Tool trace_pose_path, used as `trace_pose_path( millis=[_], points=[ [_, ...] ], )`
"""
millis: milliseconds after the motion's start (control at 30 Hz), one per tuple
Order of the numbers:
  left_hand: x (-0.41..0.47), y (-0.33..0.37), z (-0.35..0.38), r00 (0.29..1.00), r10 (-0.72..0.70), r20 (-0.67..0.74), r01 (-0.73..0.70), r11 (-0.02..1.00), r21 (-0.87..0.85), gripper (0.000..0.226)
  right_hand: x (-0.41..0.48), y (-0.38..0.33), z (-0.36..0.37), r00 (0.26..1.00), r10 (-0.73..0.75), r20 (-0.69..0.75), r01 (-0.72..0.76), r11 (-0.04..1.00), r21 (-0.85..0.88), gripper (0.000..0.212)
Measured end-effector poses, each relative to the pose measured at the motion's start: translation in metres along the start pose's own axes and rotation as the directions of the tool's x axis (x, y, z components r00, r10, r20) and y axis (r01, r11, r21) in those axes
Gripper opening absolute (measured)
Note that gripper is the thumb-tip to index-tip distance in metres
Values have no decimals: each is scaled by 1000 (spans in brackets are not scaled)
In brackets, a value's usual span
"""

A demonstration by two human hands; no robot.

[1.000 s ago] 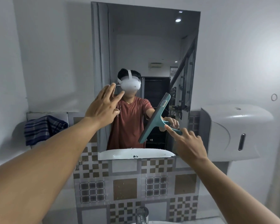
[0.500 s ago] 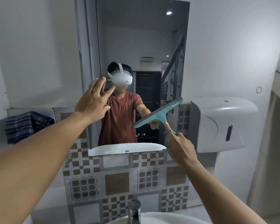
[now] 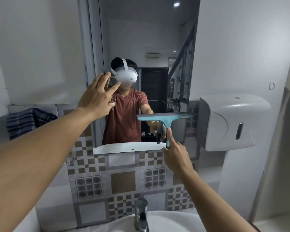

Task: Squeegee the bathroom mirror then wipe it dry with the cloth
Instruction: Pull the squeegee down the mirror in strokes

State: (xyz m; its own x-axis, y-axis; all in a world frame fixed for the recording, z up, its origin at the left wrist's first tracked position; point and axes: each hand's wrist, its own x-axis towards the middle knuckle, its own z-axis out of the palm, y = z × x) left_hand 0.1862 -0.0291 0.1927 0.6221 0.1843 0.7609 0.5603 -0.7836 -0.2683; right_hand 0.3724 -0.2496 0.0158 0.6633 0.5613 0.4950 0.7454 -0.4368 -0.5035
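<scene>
Now my right hand (image 3: 175, 154), gripping the squeegee (image 3: 164, 118) handle, has levelled its tilted blade low on the mirror (image 3: 149, 39), ready for a pass; left hand (image 3: 97, 96) splayed, empty.

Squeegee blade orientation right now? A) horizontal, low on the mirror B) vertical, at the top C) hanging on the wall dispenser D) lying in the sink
A: the right hand holds the teal squeegee with its blade level across the lower right part of the mirror.
</scene>
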Motion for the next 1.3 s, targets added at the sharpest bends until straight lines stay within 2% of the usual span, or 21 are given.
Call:
trace_pose_path(
  millis=[100,367,567,700,900,1033,1300],
  points=[
    [0,-2,-1,1000,8,-4,-8,1000,8,83,-1,-2,5,999,12,30,-14,999,46,91],
    [4,-9,-7,998,41,-40,-40,999,27,77,-9,-18,24,1000,29,-7,-28,985,172,84],
    [7,-13,-12,999,23,-36,-23,1000,11,74,-19,-59,57,994,111,-11,-93,873,479,84],
    [8,-14,-12,999,26,-34,-25,999,29,72,-26,-89,74,991,133,-26,-94,811,577,83],
    [11,-26,-13,996,82,-44,-77,992,100,75,-39,-111,97,993,117,-16,-82,786,613,84],
    [10,-28,-14,998,66,-15,-65,994,92,77,-55,-126,126,999,28,21,-34,807,590,90],
    [10,-28,-16,998,65,-10,-64,994,87,75,-58,-131,135,1000,-1,-29,16,858,514,89]
  ],
)
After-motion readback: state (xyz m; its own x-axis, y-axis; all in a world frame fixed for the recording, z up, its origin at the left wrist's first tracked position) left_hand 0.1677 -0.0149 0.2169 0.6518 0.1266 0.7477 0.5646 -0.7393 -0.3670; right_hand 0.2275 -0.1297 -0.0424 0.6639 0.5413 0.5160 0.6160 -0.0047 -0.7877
